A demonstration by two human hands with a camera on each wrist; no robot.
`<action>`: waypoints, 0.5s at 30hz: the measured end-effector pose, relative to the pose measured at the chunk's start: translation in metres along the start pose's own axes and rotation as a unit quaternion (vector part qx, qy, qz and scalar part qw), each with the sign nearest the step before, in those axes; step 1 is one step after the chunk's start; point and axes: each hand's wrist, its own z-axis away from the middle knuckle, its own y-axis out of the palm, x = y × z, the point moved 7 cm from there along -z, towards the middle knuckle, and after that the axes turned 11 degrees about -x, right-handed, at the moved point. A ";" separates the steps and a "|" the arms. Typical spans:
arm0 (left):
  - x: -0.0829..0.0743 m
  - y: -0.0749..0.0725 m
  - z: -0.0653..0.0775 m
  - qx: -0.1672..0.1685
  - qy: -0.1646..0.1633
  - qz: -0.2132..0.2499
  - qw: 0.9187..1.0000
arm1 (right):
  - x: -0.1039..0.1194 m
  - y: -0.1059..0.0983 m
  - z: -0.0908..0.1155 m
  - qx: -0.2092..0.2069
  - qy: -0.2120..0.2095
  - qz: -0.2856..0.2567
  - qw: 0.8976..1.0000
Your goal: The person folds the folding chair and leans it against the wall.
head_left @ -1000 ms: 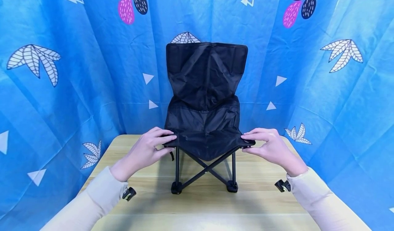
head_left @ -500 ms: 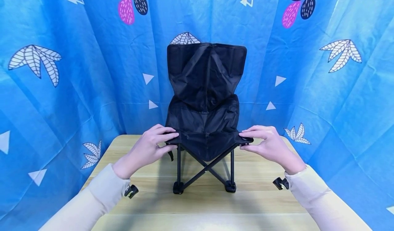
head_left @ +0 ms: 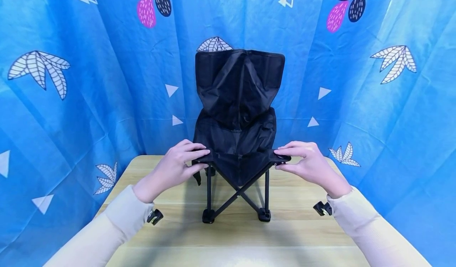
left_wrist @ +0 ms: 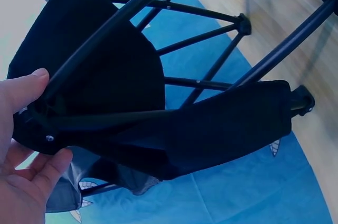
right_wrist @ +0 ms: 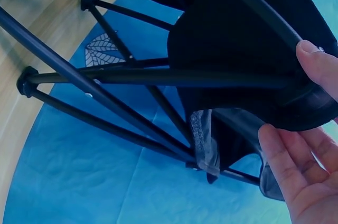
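Note:
A small black folding chair stands upright on the wooden table, with its fabric seat sagging in the middle and its back panel facing me. My left hand pinches the seat's front left corner, thumb below and fingers on top. At the front right corner, my right hand pinches the seat the same way. The left wrist view shows the thumb against a frame tube near the riveted corner. In the right wrist view, thumb and fingers lie around the dark corner fabric. Crossed front legs meet below the seat.
The light wooden table lies beneath the chair. A blue patterned curtain hangs behind and along both sides. Below the seat's left corner dangles a short black strap.
Both hands have moved slightly inward and up, bringing the front corners closer together. The front feet stand a little nearer each other, and the seat sags into a narrower fold.

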 end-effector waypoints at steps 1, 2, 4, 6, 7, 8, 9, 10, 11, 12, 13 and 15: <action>0.000 0.000 -0.001 0.001 -0.001 0.000 1.000 | 0.001 0.000 -0.001 0.000 0.001 0.000 1.000; 0.000 0.000 -0.001 0.003 -0.002 -0.001 1.000 | 0.001 0.001 -0.001 0.001 0.001 -0.001 1.000; 0.001 0.001 -0.002 0.006 -0.004 -0.002 1.000 | 0.002 0.001 -0.003 0.001 0.003 -0.003 1.000; 0.001 0.001 -0.004 0.008 -0.006 -0.002 1.000 | 0.002 0.002 -0.004 0.000 0.003 -0.005 1.000; 0.001 0.001 -0.005 0.008 -0.006 -0.001 1.000 | 0.003 0.002 -0.005 0.000 0.004 -0.005 1.000; 0.001 0.001 -0.005 0.009 -0.006 -0.001 1.000 | 0.003 0.003 -0.006 -0.001 0.002 -0.005 1.000; 0.001 0.001 -0.006 0.009 -0.007 0.000 1.000 | 0.004 0.003 -0.007 -0.002 0.001 -0.006 1.000; 0.001 0.002 -0.007 0.010 -0.008 0.000 1.000 | 0.004 0.004 -0.008 -0.003 -0.002 -0.006 1.000; 0.001 0.002 -0.008 0.011 -0.008 0.000 1.000 | 0.005 0.004 -0.009 -0.004 -0.004 -0.006 1.000; 0.001 0.002 -0.008 0.012 -0.009 0.000 1.000 | 0.006 0.004 -0.010 -0.005 -0.007 -0.006 1.000; 0.002 0.002 -0.009 0.013 -0.011 0.000 1.000 | 0.006 0.005 -0.011 -0.006 -0.010 -0.005 1.000; 0.002 0.003 -0.009 0.015 -0.014 0.000 1.000 | 0.007 0.005 -0.012 -0.007 -0.015 -0.004 1.000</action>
